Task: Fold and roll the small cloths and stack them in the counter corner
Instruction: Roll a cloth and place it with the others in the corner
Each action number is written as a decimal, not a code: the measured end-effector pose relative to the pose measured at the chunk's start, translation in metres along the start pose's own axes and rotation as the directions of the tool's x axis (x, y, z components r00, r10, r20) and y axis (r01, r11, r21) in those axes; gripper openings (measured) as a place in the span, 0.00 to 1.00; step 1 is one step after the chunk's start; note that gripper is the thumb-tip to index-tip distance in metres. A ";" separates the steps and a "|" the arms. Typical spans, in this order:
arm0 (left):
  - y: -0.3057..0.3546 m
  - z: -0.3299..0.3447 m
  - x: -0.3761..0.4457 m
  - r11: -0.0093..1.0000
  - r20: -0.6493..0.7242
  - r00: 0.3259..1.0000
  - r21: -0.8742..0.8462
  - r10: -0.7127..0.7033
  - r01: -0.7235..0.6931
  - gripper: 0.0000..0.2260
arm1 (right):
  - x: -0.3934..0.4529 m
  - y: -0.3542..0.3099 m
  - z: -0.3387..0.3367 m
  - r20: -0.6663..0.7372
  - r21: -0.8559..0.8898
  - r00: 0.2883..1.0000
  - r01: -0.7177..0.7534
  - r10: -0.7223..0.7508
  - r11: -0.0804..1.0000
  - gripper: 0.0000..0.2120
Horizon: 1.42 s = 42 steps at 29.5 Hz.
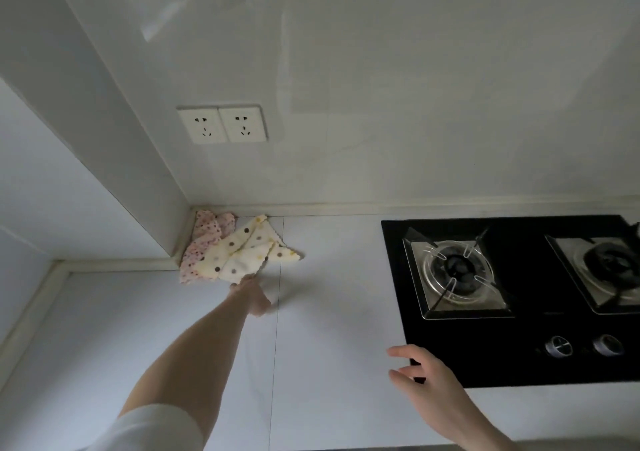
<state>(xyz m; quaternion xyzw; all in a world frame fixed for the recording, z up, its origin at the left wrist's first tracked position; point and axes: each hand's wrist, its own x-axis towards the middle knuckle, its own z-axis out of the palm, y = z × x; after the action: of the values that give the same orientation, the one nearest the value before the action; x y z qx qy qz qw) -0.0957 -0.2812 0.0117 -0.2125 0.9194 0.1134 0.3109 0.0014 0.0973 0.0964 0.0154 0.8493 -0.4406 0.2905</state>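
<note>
Soft dotted cloths [239, 251], glossy – perhaps glass – hob [485, 346]

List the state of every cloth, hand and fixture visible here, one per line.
Yellow dotted cloth: loosely folded, lying partly on the pink cloth.
Pink dotted cloth: crumpled in the corner.
Left hand: touching the yellow cloth's edge.
Right hand: open, empty.
Burners: unlit.
Sockets: nothing plugged in.

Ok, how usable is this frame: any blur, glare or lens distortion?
Head view: dim, flat light; the left hand is motion-blurred at the yellow dotted cloth; window glare streaks the glossy wall; wide-angle bending tilts the wall corner; the right hand is sharp.
</note>
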 end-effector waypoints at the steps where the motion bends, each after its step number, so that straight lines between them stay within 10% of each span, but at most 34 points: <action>1: -0.002 0.004 -0.007 0.998 -0.012 1.000 -0.063 0.019 -0.019 0.38 | 0.000 0.000 0.005 -0.003 0.012 1.000 0.003 -0.003 1.000 0.13; 9: -0.014 0.058 -0.112 0.839 -0.445 0.887 -0.429 0.126 -0.335 0.09 | -0.002 -0.007 0.032 0.017 0.029 1.000 0.007 -0.007 1.000 0.12; 14: -0.023 0.043 -0.186 0.658 -0.573 0.806 -0.551 0.149 -0.513 0.08 | 0.005 -0.021 0.037 0.070 -0.069 0.994 0.086 -0.081 0.994 0.15; 19: -0.019 0.006 -0.248 0.505 -0.545 0.806 -0.642 0.229 -0.578 0.08 | 0.007 -0.038 0.055 0.142 -0.124 0.971 0.212 -0.195 0.969 0.36; 24: -0.016 -0.012 -0.279 0.557 -0.436 0.798 -0.572 0.416 -0.603 0.08 | 0.007 -0.053 0.067 0.255 -0.230 0.923 0.347 -0.288 0.909 0.47; 42: -0.003 -0.037 -0.290 0.442 -0.429 0.744 -0.610 0.513 -0.657 0.13 | 0.003 -0.078 0.067 0.356 -0.173 0.868 0.424 -0.345 0.889 0.18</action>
<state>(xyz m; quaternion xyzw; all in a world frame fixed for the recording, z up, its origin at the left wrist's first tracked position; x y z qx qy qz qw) 0.0943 -0.2037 0.2207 0.0051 0.8328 0.5507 0.0554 0.0089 -0.0018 0.1225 -0.2621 0.8253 -0.3780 0.3276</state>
